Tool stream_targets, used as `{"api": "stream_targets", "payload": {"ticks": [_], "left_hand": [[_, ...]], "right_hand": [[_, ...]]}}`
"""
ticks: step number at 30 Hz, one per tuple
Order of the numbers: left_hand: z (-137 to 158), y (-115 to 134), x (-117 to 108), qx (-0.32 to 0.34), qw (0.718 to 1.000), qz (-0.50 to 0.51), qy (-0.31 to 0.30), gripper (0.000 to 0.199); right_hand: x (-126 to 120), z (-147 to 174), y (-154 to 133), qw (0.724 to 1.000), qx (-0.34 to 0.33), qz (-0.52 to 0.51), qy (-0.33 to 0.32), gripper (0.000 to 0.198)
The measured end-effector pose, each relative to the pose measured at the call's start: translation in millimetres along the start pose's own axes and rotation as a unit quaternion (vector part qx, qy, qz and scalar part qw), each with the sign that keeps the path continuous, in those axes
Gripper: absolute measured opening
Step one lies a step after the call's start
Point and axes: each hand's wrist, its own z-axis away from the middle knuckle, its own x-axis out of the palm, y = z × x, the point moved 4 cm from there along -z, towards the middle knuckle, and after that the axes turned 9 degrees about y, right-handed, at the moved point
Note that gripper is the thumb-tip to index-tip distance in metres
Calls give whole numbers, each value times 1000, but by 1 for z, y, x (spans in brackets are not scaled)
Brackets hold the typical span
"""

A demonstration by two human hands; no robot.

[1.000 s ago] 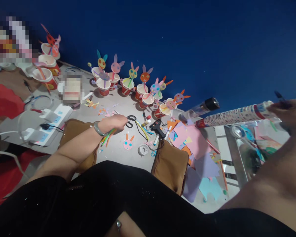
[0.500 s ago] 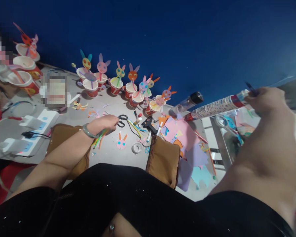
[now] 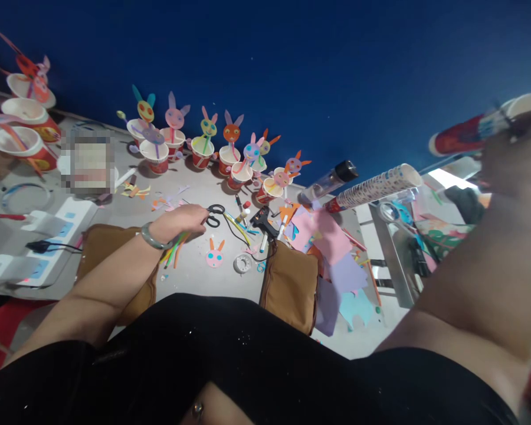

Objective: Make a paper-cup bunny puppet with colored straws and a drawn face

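At the far right, my right hand is raised and closed around a red paper cup, tilted on its side. A thin dark item, blurred, sticks up by those fingers. To its left leans a tall stack of paper cups. My left hand lies low over the table with its fingers curled, right beside the black handles of the scissors. Whatever is under those fingers is hidden. Below them are colourful strips and a pink paper rabbit face with orange ears.
Rabbit-decorated cups line the wall. A black glue gun, a tape roll and markers lie mid-table. Brown cushions sit at the near edge. Coloured paper spreads rightward; a power strip is at left.
My right hand has pulled a red cup off the top of the stack and moved it up and right. My left hand stays by the scissors. The view has shifted slightly.
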Motion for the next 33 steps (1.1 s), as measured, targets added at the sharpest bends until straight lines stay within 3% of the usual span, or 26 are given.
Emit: {"api": "stream_targets", "payload": {"ticks": [2, 5, 7, 10, 13, 16, 19, 23, 29, 33], "left_hand": [[3, 0, -3, -3, 1000, 6, 12, 18], [5, 5, -13, 3, 994, 72, 86, 26], [5, 12, -21, 9, 972, 163, 168, 35], [6, 28, -29, 61, 900, 316, 293, 72], [9, 44, -26, 127, 842, 334, 403, 107], [9, 52, -15, 153, 826, 294, 456, 105], [6, 51, -6, 128, 827, 276, 473, 96], [7, 47, -9, 102, 834, 294, 455, 85], [13, 49, -28, 133, 859, 321, 375, 67], [13, 49, -35, 138, 877, 353, 295, 67]], "right_hand": [[-21, 18, -26, 999, -23, -33, -10, 38], [-53, 67, -74, 978, -79, -195, -4, 33], [-65, 109, -109, 934, -125, -330, -50, 24], [-72, 175, -156, 852, -175, -471, -147, 21], [-71, 227, -194, 786, -197, -541, -227, 16], [-70, 259, -221, 746, -186, -582, -265, 17], [-69, 274, -236, 716, -179, -602, -306, 17], [-71, 275, -243, 701, -175, -610, -326, 16], [-68, 268, -240, 689, -133, -609, -370, 12], [-65, 269, -237, 679, -105, -608, -398, 12]]}}
